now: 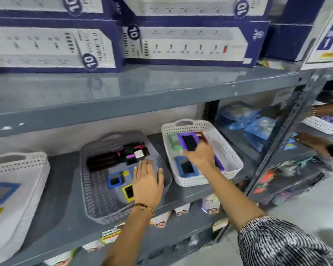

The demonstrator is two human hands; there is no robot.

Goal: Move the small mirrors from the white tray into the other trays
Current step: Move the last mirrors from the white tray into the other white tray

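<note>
A white tray [229,150] stands on the grey shelf at centre right. Inside it lie a blue-framed mirror [186,167], a green one [173,141], a red one [201,135] and a purple one [219,163] partly hidden by my arm. My right hand [200,154] is over this tray, shut on a purple-framed mirror [188,141] held upright. To the left sits a grey tray [93,185] with a blue-framed mirror [114,179], a yellow-framed mirror [128,191] and dark combs [104,160]. My left hand [147,181] hovers flat and open over the grey tray's right side.
Another white tray [17,164] at far left holds a blue-framed mirror [0,192]. Power-strip boxes [186,43] fill the shelf above. Blue packets [246,120] lie right of the white tray. Another person's hand [319,146] reaches in at the far right. A metal upright [281,141] divides the shelves.
</note>
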